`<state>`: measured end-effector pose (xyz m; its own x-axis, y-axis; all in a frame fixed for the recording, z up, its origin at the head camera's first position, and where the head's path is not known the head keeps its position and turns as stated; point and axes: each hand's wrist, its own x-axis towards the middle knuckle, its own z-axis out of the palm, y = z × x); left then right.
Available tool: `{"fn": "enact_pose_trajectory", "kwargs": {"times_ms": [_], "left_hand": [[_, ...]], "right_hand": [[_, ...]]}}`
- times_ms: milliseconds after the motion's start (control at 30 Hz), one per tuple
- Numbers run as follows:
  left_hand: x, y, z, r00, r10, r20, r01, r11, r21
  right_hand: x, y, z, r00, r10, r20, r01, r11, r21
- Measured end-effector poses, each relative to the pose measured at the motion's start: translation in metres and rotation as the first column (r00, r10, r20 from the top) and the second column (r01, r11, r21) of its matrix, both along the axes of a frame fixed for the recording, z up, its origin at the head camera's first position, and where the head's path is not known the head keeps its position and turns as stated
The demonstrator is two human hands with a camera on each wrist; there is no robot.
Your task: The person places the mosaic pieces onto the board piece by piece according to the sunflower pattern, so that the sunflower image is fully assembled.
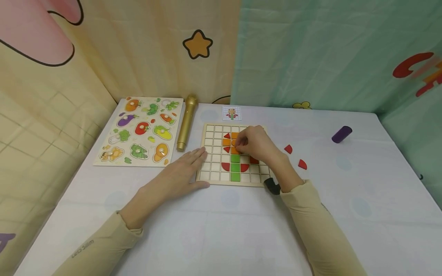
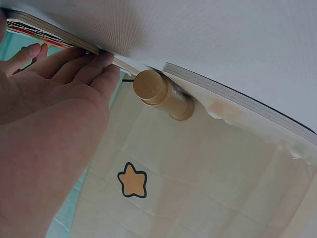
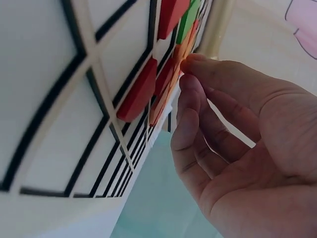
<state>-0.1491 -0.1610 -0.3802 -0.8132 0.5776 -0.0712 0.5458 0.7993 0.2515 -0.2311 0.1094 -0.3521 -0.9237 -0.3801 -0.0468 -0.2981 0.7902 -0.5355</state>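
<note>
A wooden grid board (image 1: 200,177) lies on the table with green squares (image 1: 235,167) in a column, orange pieces (image 1: 226,142) above them and red pieces (image 1: 225,166) at the sides. My left hand (image 1: 183,172) lies with straight fingers against the board's left edge. Over the upper middle of the grid, my right hand (image 1: 257,143) pinches a small orange piece (image 1: 233,143) between thumb and fingertips, right at the board's surface. The fingers partly hide that piece. In the right wrist view, a red piece (image 3: 138,94) sits in the grid beside the fingertips.
Behind the board lies a small pattern card (image 1: 231,109). Two red quarter-circles (image 1: 302,164) lie to the right, with a purple cylinder (image 1: 342,134) farther off. A gold microphone (image 1: 186,122) and a vegetable puzzle board (image 1: 145,140) are at left. A black object (image 1: 272,186) is by the right wrist.
</note>
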Motion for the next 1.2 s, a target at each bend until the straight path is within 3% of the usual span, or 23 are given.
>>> {"fn": "enact_pose_trajectory", "kwargs": {"times_ms": [367, 600, 800, 1033, 1200], "left_hand": [[0.001, 0.002, 0.003, 1.000, 0.004, 0.006, -0.004, 1.000, -0.006], [0.001, 0.000, 0.002, 1.000, 0.014, 0.006, -0.014, 1.000, -0.004], [0.002, -0.001, 0.003, 1.000, 0.016, 0.002, -0.016, 1.000, 0.000], [0.002, 0.000, 0.003, 1.000, 0.006, -0.003, -0.006, 1.000, 0.004], [0.002, 0.002, 0.003, 1.000, 0.012, 0.014, -0.012, 1.000, 0.000]], "right_hand": [[0.002, 0.026, 0.017, 0.999, -0.013, -0.038, 0.012, 1.000, -0.018], [0.010, 0.064, 0.014, 0.999, -0.029, -0.037, 0.029, 0.999, 0.013], [0.024, 0.110, 0.013, 0.995, -0.066, -0.073, 0.068, 0.997, 0.033], [0.044, 0.154, 0.006, 0.989, -0.141, -0.033, 0.143, 0.986, 0.088], [0.056, 0.168, 0.000, 0.987, -0.160, -0.005, 0.160, 0.982, 0.101]]}}
